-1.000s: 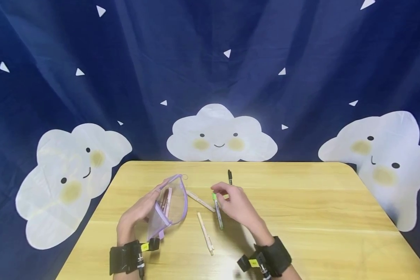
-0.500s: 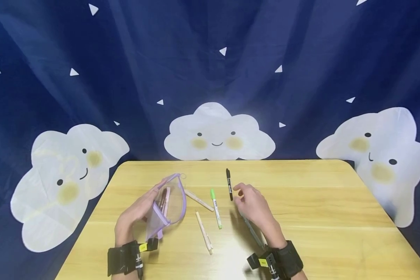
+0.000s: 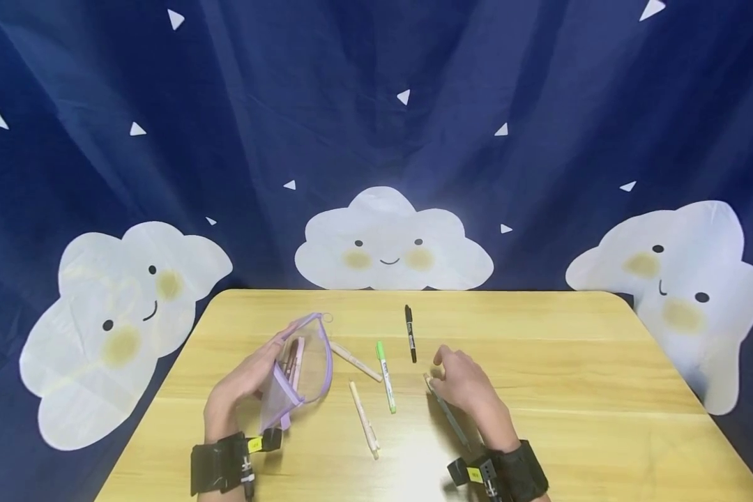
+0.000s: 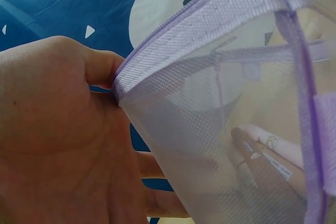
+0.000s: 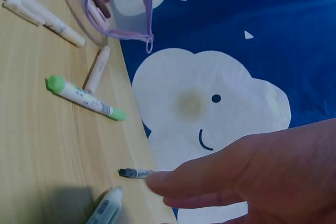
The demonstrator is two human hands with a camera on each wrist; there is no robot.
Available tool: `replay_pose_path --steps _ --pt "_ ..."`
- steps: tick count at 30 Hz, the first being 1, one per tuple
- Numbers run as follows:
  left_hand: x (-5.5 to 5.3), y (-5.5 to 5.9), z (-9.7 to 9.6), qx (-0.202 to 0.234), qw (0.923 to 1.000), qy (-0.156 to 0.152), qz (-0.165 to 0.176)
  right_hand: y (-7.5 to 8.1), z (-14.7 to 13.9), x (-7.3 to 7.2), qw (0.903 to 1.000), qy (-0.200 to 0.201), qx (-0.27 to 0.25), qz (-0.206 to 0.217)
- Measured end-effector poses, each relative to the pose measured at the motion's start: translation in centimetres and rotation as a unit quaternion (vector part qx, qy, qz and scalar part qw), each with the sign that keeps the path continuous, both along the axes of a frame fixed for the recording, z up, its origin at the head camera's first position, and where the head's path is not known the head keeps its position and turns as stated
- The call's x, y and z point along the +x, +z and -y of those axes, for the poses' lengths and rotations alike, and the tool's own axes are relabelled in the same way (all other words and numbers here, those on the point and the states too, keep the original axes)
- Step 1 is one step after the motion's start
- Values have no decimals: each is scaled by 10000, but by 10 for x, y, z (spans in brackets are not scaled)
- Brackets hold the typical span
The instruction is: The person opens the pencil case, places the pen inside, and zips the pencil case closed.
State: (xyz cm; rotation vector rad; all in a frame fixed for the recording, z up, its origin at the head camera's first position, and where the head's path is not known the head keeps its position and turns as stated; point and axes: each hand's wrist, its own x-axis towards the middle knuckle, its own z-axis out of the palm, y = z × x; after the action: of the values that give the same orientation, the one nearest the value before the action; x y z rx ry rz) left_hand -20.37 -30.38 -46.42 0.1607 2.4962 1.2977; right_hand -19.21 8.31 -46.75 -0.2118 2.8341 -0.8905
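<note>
Above the table, left hand pinching purple pouch, right hand over grey pen, fingers loosely bent, empty

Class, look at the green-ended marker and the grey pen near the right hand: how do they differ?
Colour: the green-ended marker has a white barrel and bright green ends, while the grey pen looks mostly grey.
Slant: the grey pen slants more than the green-ended marker.
Nearness: the right hand is beside the grey pen's far end; the green-ended marker is farther from it.
Shared: both are slim.
</note>
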Motion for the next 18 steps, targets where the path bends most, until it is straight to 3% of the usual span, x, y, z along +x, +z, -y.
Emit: replay_pose_path --steps 7,12,18 --pt "0 0 2 -43 10000 1 -45 -2 -4 7 9988 299 79 390" --pt "1 0 3 -8 10000 46 3 -4 -2 11 9979 276 105 578" --pt "-1 0 1 2 10000 50 19 -9 2 12 9979 184 471 415"
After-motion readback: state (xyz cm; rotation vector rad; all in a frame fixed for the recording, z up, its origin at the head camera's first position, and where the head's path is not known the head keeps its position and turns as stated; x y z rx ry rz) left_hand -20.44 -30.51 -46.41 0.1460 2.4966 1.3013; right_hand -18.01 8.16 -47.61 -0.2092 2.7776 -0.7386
